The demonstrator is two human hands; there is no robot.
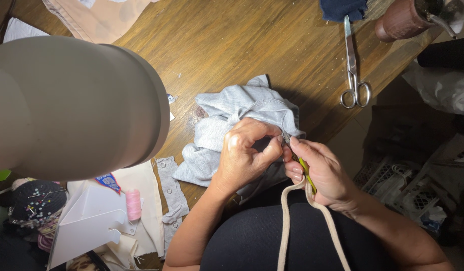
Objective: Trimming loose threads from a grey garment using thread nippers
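Nearest the wearer, a cream tape (284,226) loops down over the dark lap, its top running up to the right hand (325,173). That hand is closed narrowly on a small yellow-handled tool (306,173), held like a pen with its metal tip aimed left into the cloth. Just beside it, the left hand (244,153) pinches a fold of the grey garment (227,118) between thumb and fingertips, holding the seam taut at the tool's tip. The garment lies bunched at the near edge of the wooden table (242,45), partly spilling toward the lap. It looks like a light, soft knit that will slump and stretch, so it is best held close to the seam being worked, pinched tight on either side; a looser hold further off would let it sag. To the near left lie a grey strip with snaps (172,193), a pink thread spool (133,203) and a pincushion (36,200) under a large lamp shade (76,105). Further right, steel scissors (353,65) lie well apart from the hands, near a dark blue cloth (342,9) at the far edge
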